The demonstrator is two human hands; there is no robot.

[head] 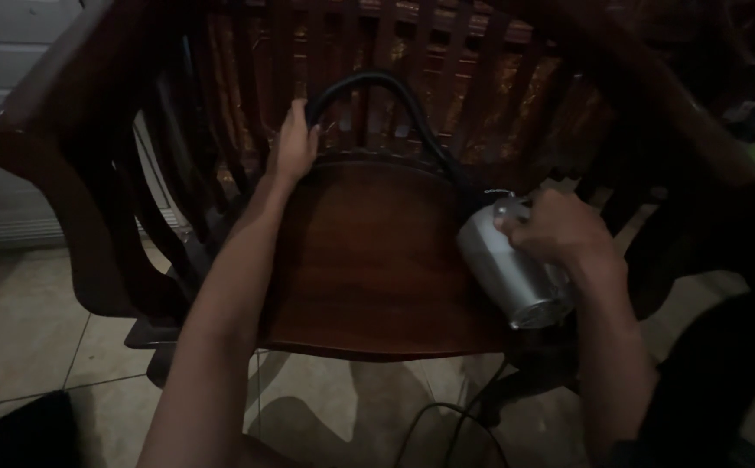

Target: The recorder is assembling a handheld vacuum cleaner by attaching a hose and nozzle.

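My left hand [293,140] grips a thick black hose [369,80] where it arches up over the back of a dark wooden chair seat [364,260]. The hose curves down to the right and joins a silver cylindrical blower [503,273] that lies at the seat's right edge. My right hand [559,232] is closed around the top of that blower. Both forearms reach in from the bottom of the view.
The chair's slatted wooden backrest [412,52] stands behind the hose, with curved armrests [57,165] at each side. A thin black cable [447,425] hangs below the seat over pale floor tiles [39,329]. Dark shapes fill the right edge.
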